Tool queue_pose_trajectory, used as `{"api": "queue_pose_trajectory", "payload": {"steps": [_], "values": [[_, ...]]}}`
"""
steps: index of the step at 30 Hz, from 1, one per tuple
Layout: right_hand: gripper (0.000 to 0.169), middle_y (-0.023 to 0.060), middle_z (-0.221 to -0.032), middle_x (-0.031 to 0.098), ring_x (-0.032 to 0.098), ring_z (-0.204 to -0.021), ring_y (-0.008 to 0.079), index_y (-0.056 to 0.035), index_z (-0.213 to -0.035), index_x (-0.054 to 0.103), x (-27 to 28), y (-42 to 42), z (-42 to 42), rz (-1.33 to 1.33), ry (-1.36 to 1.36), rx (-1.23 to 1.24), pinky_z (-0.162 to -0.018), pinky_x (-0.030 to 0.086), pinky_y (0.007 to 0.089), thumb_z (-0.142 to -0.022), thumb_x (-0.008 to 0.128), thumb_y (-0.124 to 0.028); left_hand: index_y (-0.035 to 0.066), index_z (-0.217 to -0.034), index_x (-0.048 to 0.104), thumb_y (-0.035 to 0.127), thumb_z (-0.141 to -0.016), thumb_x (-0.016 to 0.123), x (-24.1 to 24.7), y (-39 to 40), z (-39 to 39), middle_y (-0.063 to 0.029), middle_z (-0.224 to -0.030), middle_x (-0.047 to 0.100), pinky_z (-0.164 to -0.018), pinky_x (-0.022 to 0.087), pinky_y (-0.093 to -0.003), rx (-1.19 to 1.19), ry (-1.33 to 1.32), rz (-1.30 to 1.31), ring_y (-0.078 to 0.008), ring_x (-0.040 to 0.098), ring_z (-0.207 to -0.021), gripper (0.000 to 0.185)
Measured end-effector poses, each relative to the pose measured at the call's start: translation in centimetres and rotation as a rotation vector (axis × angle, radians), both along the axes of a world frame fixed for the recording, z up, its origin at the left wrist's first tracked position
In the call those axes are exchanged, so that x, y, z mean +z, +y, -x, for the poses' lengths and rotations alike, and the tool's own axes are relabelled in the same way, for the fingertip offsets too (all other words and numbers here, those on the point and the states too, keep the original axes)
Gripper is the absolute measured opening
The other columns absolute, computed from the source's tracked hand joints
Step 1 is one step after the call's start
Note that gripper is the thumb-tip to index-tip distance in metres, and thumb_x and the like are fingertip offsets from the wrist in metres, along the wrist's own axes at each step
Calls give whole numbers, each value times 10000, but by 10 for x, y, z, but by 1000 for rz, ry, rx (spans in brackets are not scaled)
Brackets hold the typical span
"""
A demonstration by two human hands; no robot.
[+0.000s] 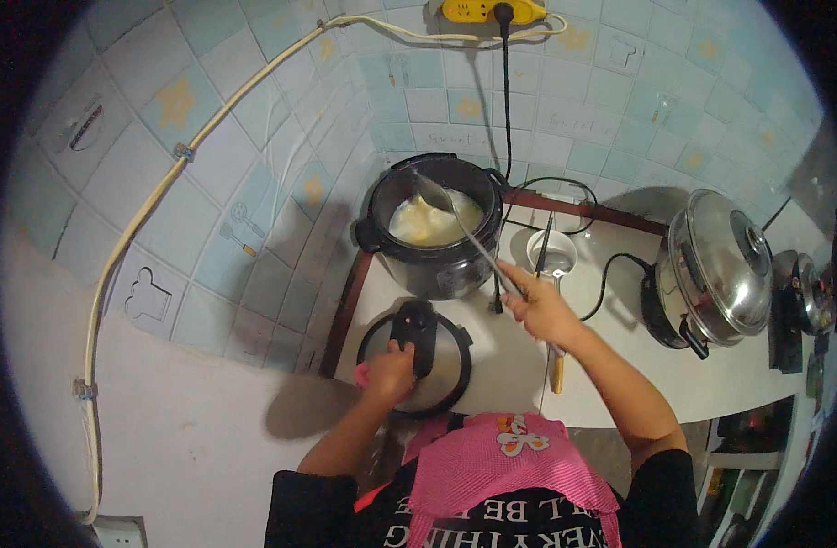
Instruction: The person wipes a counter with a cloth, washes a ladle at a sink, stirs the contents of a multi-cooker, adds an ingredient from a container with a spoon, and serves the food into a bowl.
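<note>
My right hand (pixel 545 312) grips the handle of a long metal cooking spoon or turner (pixel 435 194). The tool's head is over the open electric pressure cooker (pixel 432 272), whose inner pot contains a whitish liquid (pixel 429 222) with yellowish pieces. It is hard to tell whether the head touches the liquid. My left hand (pixel 390 375) has its fingers closed around the black handle of the cooker's round lid (pixel 453 383), in front of the pot. Something pink (pixel 361 375) shows beside that hand, partly hidden by it. Whether the lid rests on the counter cannot be seen.
Right of the cooker is a small white bowl (pixel 554 248) with utensils across it, and a wooden-handled tool (pixel 557 373). A lidded steel electric pot (pixel 713 274) stands farther right. A black cord (pixel 506 103) hangs from a yellow power strip (pixel 490 11). Tiled walls (pixel 254 205) border the counter.
</note>
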State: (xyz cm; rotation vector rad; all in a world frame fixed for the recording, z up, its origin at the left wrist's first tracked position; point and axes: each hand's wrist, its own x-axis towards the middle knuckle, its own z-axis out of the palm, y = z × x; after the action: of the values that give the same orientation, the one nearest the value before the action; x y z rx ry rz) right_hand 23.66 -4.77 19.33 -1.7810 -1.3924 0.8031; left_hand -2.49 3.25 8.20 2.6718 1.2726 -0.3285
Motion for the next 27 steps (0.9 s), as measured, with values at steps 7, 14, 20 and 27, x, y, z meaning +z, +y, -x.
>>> {"api": "queue_pose_trajectory", "payload": {"steps": [7,14,20,27], "values": [[569,162,-683,597,582,-571,230,-170,-1395,320,14,-1,8,-220,94,-85,-589,467,349,-873,544,-134,64,-1034,507,208,-685,710,-9,6,14,-204,-1039,533,-641,511,-429,-96,-78,-35,-336,634,-779,429],[546,160,-671,607,585,-561,197,-147,-1384,348,-5,2,-10,-101,91,-42,-586,470,347,-874,545,-135,143,-1097,518,303,-660,718,35,-18,34,-165,-1046,541,-658,503,-444,57,-5,-56,-348,624,-817,507],[539,217,-752,612,619,-648,312,-146,-1378,345,10,3,-20,99,9,25,-640,477,404,-876,543,-166,177,-1159,520,340,-619,730,89,-43,64,-121,-1034,546,-663,501,-428,125,-139,-83,-329,625,-806,602],[530,54,-624,521,458,-406,118,-164,-1396,338,-53,7,-28,-331,183,58,-372,393,286,-897,518,-162,167,-1177,517,290,-588,756,161,-30,46,-102,-1012,580,-695,499,-419,131,-295,-231,-311,615,-827,647]]}}
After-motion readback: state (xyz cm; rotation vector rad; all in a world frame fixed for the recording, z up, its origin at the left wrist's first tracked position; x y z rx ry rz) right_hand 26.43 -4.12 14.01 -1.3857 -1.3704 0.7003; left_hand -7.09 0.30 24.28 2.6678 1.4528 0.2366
